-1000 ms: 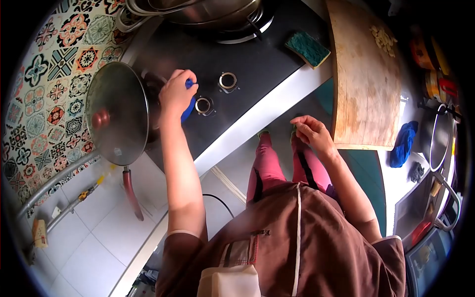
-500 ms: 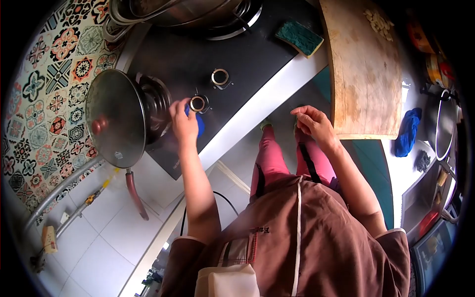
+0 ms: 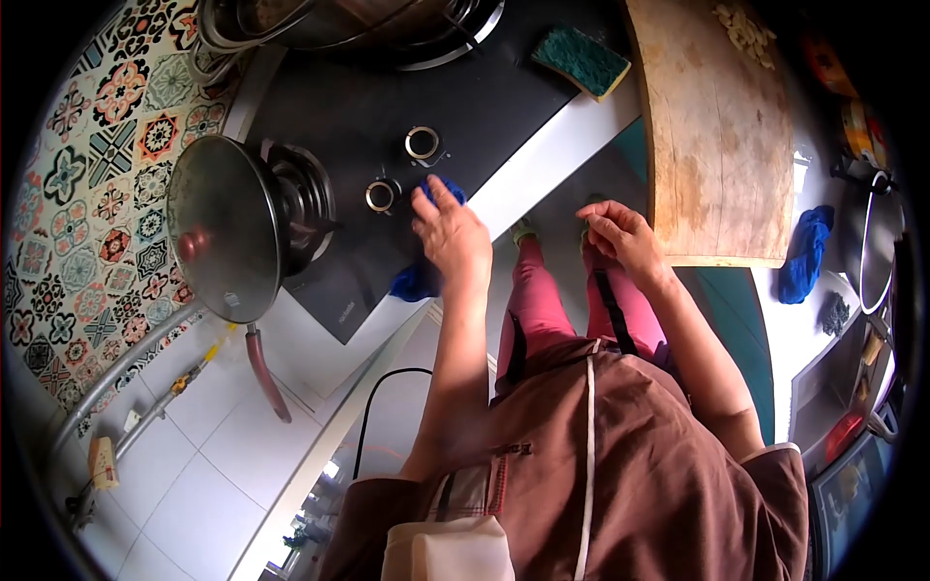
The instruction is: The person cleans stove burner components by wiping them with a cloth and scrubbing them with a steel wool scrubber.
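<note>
My left hand (image 3: 455, 234) presses a blue cloth (image 3: 415, 283) against the black stovetop (image 3: 329, 126), close to its front edge. Parts of the cloth stick out past the fingertips and beside the wrist; the palm hides the rest. Two round stove knobs, a nearer knob (image 3: 382, 197) and a farther knob (image 3: 421, 144), sit just beyond that hand. My right hand (image 3: 625, 237) hovers in front of my body, left of the cutting board, its fingers curled together. Whether anything is between those fingers I cannot make out.
A lidded pan (image 3: 228, 228) with a red handle stands on the left burner. A large pot (image 3: 339, 24) occupies the far burner. A green sponge (image 3: 581, 60) lies near the wooden cutting board (image 3: 717, 145), which carries pale pieces (image 3: 744, 34). Another blue cloth (image 3: 806, 254) lies at right.
My left hand has slid the blue cloth from beside the nearer knob rightward to the stovetop's front edge. My right hand has barely moved.
</note>
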`<act>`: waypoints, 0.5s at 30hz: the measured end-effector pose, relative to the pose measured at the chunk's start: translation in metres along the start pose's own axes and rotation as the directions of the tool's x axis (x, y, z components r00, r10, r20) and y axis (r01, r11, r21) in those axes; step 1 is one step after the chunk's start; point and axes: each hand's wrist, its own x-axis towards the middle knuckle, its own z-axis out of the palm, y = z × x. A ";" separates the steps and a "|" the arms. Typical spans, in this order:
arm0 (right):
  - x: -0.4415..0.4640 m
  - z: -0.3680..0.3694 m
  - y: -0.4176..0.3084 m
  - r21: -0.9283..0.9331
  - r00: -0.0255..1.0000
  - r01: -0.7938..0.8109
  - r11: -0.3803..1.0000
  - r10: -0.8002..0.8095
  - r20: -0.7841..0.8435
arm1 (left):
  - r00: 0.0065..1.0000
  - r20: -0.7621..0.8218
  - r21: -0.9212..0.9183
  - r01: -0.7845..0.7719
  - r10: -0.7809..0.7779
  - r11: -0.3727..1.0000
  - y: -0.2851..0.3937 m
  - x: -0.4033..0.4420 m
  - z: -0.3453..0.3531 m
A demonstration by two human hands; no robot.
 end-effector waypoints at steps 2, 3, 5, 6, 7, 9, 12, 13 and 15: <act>-0.002 -0.002 0.000 0.011 1.000 -0.003 1.000 0.003 -0.006 | 0.995 0.013 -0.075 -0.093 0.095 0.993 0.011 0.011 -0.006; -0.004 0.000 -0.003 0.020 1.000 -0.006 1.000 0.006 -0.009 | 0.987 0.006 -0.250 -0.152 0.159 0.956 0.005 0.019 -0.004; -0.007 0.000 -0.006 0.034 1.000 -0.006 0.999 0.006 -0.001 | 0.992 0.004 -0.401 -0.114 0.126 0.909 0.002 0.028 -0.019; -0.008 0.000 -0.008 0.045 1.000 -0.002 0.999 0.002 0.004 | 0.998 -0.019 -0.340 -0.058 0.055 0.939 0.005 0.026 -0.027; -0.009 0.000 -0.008 0.055 1.000 0.001 0.998 -0.002 0.007 | 1.000 0.022 -0.275 -0.009 0.016 0.961 0.004 0.029 -0.024; -0.010 0.000 -0.006 0.070 1.000 0.019 0.997 -0.020 0.024 | 0.998 0.042 -0.153 0.045 -0.039 0.987 0.006 0.027 -0.015; -0.012 0.001 -0.008 0.098 0.999 0.034 0.995 -0.038 0.031 | 1.000 -0.005 -0.067 0.006 -0.006 0.998 0.026 0.023 -0.007; -0.013 0.001 -0.007 0.086 0.999 0.031 0.996 -0.034 0.035 | 1.000 -0.003 -0.088 -0.025 0.024 0.996 0.034 0.022 -0.008; -0.013 0.000 -0.006 0.069 0.998 0.024 0.997 -0.028 0.047 | 0.989 -0.056 -0.070 -0.138 0.134 0.988 0.044 0.021 0.003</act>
